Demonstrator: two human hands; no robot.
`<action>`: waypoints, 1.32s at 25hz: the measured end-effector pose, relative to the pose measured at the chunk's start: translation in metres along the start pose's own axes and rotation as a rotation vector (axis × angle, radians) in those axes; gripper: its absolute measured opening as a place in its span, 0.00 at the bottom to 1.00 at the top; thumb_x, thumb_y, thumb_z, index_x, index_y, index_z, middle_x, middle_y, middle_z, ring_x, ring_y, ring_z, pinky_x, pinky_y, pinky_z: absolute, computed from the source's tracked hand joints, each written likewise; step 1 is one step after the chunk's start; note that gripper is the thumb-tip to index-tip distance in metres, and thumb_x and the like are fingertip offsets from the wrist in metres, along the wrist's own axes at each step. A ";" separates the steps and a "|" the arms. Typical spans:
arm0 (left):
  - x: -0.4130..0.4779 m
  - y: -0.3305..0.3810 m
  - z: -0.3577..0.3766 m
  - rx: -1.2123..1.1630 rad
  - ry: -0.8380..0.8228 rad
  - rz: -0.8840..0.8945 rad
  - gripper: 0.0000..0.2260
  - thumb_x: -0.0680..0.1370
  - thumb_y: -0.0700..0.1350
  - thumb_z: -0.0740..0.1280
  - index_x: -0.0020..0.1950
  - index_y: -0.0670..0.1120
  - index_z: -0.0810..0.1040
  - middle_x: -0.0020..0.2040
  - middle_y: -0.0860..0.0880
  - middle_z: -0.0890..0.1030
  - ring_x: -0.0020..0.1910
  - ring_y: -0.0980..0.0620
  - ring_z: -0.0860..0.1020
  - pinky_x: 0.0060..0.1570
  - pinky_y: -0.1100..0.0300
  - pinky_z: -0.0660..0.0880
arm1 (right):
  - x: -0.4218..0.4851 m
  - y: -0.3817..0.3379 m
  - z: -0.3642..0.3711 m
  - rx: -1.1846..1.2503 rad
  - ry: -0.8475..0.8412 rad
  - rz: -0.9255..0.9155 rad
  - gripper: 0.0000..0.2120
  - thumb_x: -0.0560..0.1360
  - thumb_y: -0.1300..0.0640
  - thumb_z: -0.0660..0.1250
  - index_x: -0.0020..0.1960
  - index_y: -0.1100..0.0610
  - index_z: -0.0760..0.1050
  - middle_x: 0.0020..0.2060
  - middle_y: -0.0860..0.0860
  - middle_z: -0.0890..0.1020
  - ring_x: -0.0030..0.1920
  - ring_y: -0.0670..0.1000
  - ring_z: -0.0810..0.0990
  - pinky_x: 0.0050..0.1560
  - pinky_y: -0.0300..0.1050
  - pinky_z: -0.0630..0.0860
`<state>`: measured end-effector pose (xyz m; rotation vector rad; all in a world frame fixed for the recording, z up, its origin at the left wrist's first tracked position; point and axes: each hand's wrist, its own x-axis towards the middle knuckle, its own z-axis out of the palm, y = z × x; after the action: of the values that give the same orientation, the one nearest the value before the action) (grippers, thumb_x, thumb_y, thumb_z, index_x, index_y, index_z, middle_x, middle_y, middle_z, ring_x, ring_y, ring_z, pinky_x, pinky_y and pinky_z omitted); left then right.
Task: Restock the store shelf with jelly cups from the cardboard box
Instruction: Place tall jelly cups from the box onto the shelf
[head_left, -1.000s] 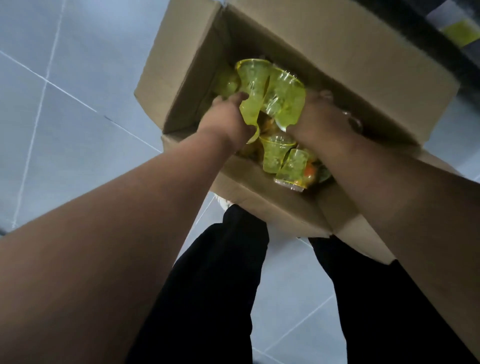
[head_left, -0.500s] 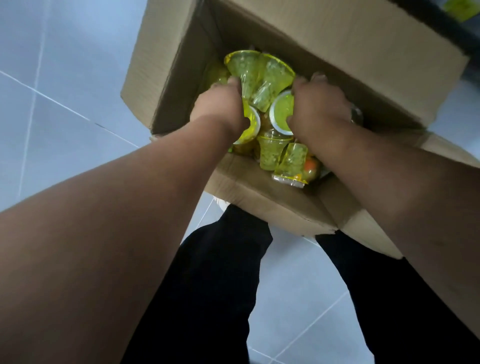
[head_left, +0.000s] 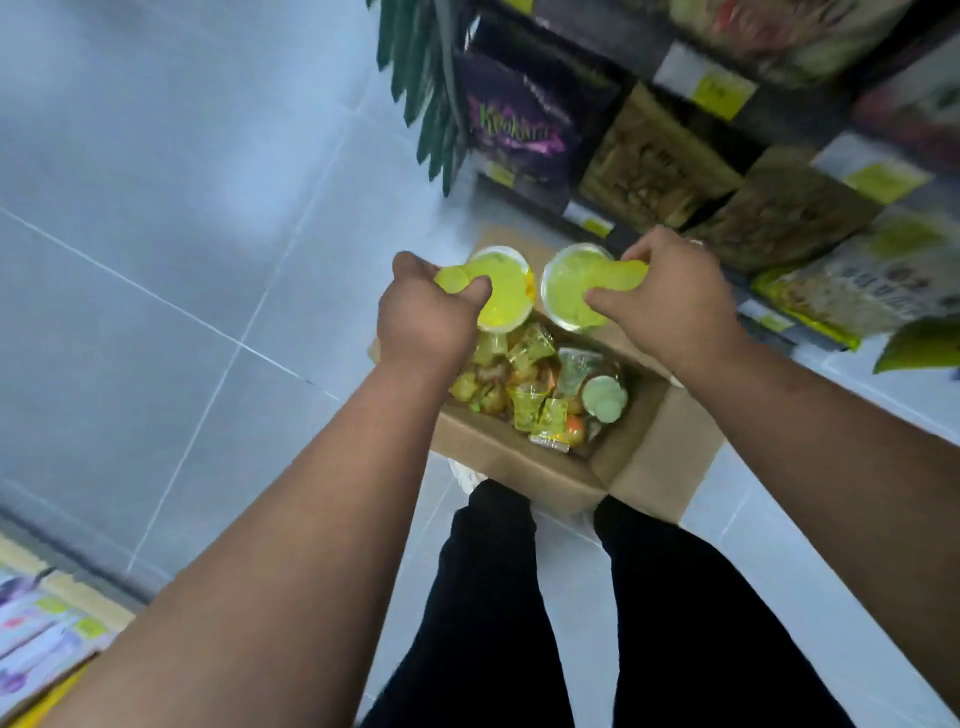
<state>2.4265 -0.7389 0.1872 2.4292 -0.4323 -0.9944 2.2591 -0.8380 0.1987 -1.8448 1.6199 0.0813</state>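
Floor grey tile. Store shelf upper right w/ snack bags, blurred; I can't spot jelly slot. Cardboard box open on floor, jelly cups piled inside, so I judge bulk of restock left, none seen shelved. Left hand: fingers curled round narrow base of yellow cup. Right hand: same grip on 2nd cup. Both cups above box, near each other. Long axes approx side-to-side, wide lidded ends facing inward, bases outward.
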 end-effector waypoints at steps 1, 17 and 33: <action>-0.016 0.022 -0.020 -0.138 0.000 -0.038 0.23 0.66 0.59 0.73 0.50 0.48 0.67 0.42 0.50 0.78 0.42 0.44 0.80 0.46 0.53 0.78 | -0.009 -0.015 -0.030 0.088 0.040 0.021 0.23 0.66 0.47 0.76 0.56 0.55 0.75 0.52 0.54 0.79 0.55 0.56 0.77 0.49 0.45 0.71; -0.249 0.310 -0.237 -1.028 -0.509 0.346 0.10 0.79 0.39 0.67 0.60 0.40 0.76 0.47 0.43 0.83 0.42 0.46 0.84 0.51 0.51 0.81 | -0.190 -0.203 -0.365 1.930 0.121 -0.100 0.13 0.75 0.62 0.70 0.57 0.63 0.73 0.37 0.57 0.85 0.35 0.54 0.85 0.40 0.45 0.83; -0.407 0.509 -0.293 -0.778 -0.617 1.069 0.09 0.76 0.42 0.72 0.55 0.44 0.80 0.47 0.47 0.86 0.42 0.49 0.85 0.38 0.58 0.80 | -0.280 -0.200 -0.582 1.621 0.472 -0.653 0.16 0.66 0.60 0.71 0.53 0.61 0.80 0.48 0.57 0.85 0.48 0.55 0.84 0.52 0.50 0.80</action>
<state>2.3039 -0.8896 0.8745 0.9108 -1.1218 -1.0562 2.1585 -0.8963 0.8649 -0.8924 0.6379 -1.5349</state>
